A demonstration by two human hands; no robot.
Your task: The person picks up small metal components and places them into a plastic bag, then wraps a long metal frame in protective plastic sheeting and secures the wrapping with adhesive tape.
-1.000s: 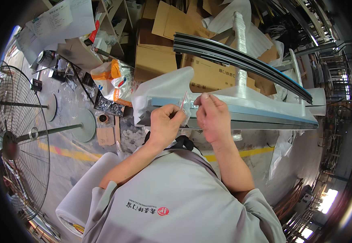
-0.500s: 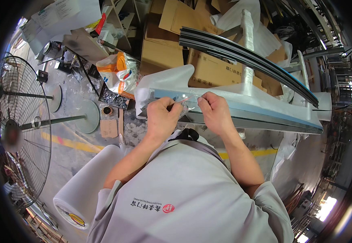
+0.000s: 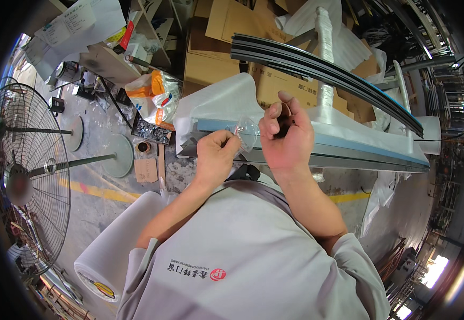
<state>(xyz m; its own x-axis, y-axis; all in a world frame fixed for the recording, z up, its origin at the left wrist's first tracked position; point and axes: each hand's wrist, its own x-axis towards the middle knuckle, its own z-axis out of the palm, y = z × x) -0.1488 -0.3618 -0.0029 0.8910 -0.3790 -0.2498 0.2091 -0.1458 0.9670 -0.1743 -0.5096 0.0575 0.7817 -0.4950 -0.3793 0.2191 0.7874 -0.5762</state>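
Note:
Pinched in my left hand [image 3: 216, 157] is a small clear plastic bag [image 3: 249, 133], with what look like small metal pieces in it near my fingertips. My right hand [image 3: 289, 141] is raised just right of the bag, apart from it, palm turned up and fingers loosely curled and spread. Nothing shows in that hand. Beneath both hands lies a long dark grey metal profile [image 3: 360, 158] with a blue strip along its top. White foam sheet [image 3: 218, 98] lies under and behind the profile.
Another black profile [image 3: 296, 63] rests across a wrapped stand post [image 3: 325, 48]. Cardboard boxes [image 3: 213, 69] stand behind. At the left are a large fan [image 3: 34, 176], a roll of white foam [image 3: 117, 245], and a tray of small dark parts [image 3: 151, 132] beside an orange-white bag [image 3: 160, 101].
My right hand has let go of the plastic bag, turned palm up and risen slightly. My left hand still pinches the bag, and the bag's right side now hangs free.

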